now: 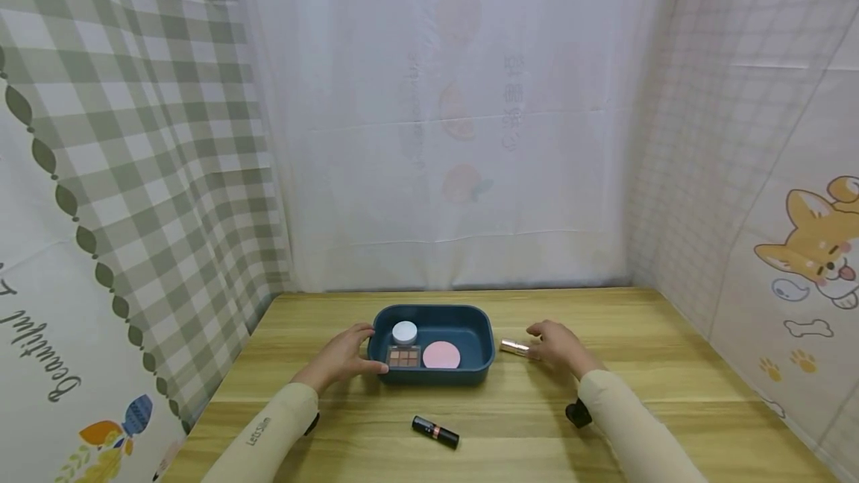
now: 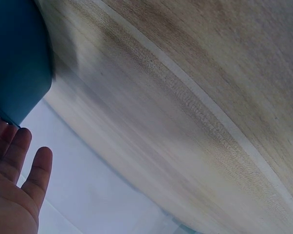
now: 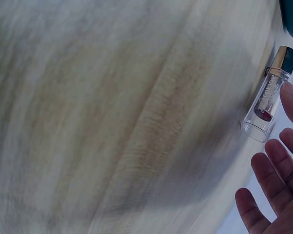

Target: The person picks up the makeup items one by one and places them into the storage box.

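A level pinch along the barrel seemed best for the slim clear tube with a gold end [image 1: 515,347], lying on the wood-grain bench [image 1: 537,423] just right of the dark-blue rectangular tray [image 1: 436,377]. Its long axis ran roughly left-right, gold end trayward. The right hand [image 1: 562,349] was loosely spread over its clear end, thumb beside it; the left hand [image 1: 341,356] spread against the tray's left end.

At lower centre, a blue bin [image 1: 436,377] holds a white jar [image 1: 405,332], a palette [image 1: 403,357] and a pink disc [image 1: 441,355]. The left hand [image 1: 341,357] touches the bin's left end; right of centre, the right hand [image 1: 560,346] is at a pale tube [image 1: 514,346]. Bottom centre lies a black tube [image 1: 435,431].
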`<state>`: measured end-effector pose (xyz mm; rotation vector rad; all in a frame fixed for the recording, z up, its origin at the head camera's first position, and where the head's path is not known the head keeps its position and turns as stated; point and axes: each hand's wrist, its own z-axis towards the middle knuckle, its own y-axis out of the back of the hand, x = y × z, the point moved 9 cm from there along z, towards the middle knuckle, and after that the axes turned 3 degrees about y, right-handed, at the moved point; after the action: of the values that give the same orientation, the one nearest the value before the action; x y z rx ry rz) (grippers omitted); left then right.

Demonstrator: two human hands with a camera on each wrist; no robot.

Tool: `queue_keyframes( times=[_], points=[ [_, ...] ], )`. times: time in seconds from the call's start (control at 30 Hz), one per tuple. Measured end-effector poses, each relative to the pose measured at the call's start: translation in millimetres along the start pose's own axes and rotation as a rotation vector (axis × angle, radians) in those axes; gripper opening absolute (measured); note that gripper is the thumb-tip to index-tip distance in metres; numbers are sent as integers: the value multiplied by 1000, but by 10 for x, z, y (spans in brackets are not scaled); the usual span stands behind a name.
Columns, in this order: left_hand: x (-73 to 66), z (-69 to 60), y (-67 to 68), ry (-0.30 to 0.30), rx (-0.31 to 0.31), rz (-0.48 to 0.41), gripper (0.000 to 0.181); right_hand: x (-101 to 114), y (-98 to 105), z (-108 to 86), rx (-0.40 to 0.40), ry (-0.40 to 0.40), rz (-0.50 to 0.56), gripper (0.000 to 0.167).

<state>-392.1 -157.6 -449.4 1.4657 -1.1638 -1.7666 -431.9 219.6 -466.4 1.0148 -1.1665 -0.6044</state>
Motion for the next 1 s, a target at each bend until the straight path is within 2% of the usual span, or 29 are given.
queue_keyframes(
  times=[0.43,0.53,0.73,1.0],
  points=[
    [15,-8,7,-11,-11,-1,85,44,-58,9,-3,7,0,40],
    [8,-5,15,-13,-14,-4,85,59,-56,9,-7,17,-4,34],
    [0,6,18,-19,-13,-7,85,70,-113,34,10,49,-28,10],
    [15,9,-13,-34,-18,-4,85,82,-158,2,15,24,-29,11]
  ],
)
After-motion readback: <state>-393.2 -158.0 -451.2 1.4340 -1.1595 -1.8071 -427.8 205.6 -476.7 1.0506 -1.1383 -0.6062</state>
